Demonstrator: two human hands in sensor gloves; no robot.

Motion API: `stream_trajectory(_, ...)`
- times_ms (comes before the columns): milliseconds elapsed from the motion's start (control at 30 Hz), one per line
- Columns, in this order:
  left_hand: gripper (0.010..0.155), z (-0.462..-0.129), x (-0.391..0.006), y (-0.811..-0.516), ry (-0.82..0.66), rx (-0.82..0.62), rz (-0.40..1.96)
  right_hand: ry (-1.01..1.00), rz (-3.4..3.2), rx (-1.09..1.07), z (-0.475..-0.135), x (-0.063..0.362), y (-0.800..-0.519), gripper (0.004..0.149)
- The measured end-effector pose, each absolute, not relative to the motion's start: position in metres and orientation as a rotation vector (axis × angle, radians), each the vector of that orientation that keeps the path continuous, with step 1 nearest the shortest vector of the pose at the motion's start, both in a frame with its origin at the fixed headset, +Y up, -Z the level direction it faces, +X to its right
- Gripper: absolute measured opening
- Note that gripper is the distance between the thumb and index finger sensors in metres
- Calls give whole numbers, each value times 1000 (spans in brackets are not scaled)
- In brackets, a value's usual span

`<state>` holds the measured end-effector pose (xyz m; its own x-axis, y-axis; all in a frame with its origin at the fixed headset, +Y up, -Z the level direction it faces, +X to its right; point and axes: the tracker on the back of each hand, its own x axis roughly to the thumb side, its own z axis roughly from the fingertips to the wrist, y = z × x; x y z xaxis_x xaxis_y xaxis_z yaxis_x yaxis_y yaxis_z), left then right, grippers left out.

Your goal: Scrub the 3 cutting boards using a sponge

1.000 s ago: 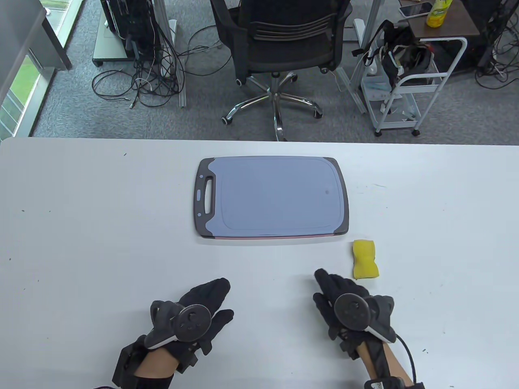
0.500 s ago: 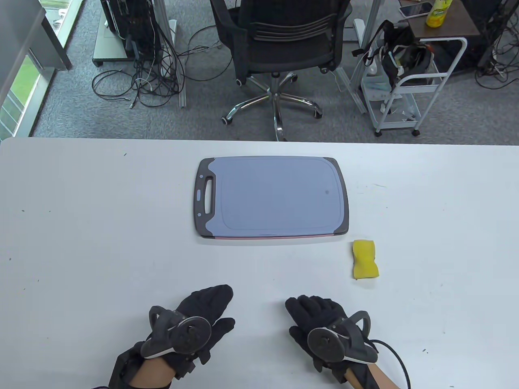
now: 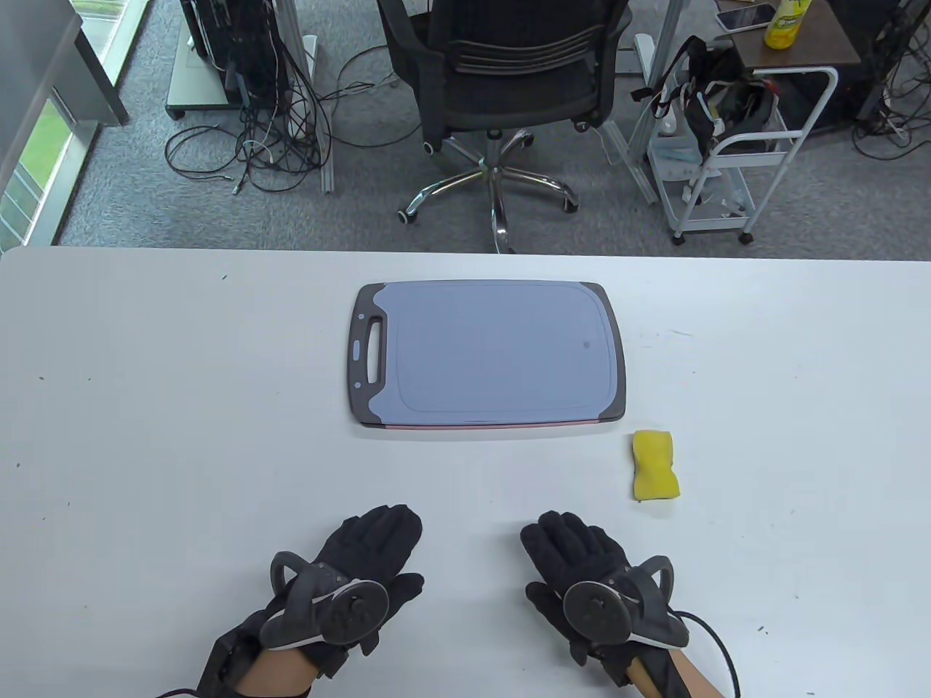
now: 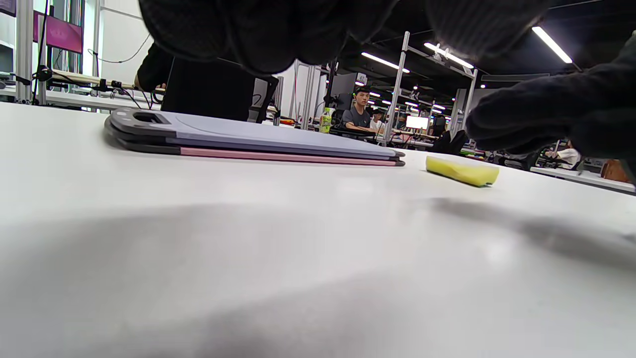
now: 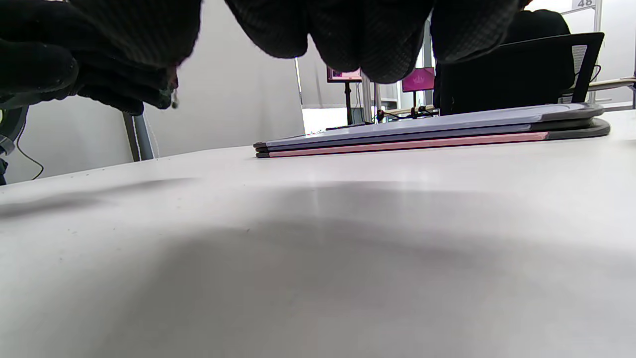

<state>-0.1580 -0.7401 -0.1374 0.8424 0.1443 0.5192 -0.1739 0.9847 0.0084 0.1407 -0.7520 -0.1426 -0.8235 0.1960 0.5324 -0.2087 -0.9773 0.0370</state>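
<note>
While the stacked cutting boards (image 3: 491, 354), smooth round-cornered slabs with a pink edge showing beneath, are lying mid-worktop (image 3: 145, 407), the waisted yellow sponge (image 3: 656, 465) is sitting just off their near right corner; left hand (image 3: 356, 574) and right hand (image 3: 582, 574) are resting flat, holding nothing, nearer than the boards.

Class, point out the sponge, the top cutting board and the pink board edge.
sponge (image 3: 656, 465), table view, middle of its top.
top cutting board (image 3: 494, 352), table view, centre of its surface.
pink board edge (image 4: 278, 155), left wrist view, side edge.

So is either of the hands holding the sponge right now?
No, the sponge lies alone on the table while both hands rest flat nearby.
</note>
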Motion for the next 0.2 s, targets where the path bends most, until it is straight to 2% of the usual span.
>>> stream_trajectory(200,80,-135,-158,-738,-546,76,142,-43,2820,827,-140,139,-751,71)
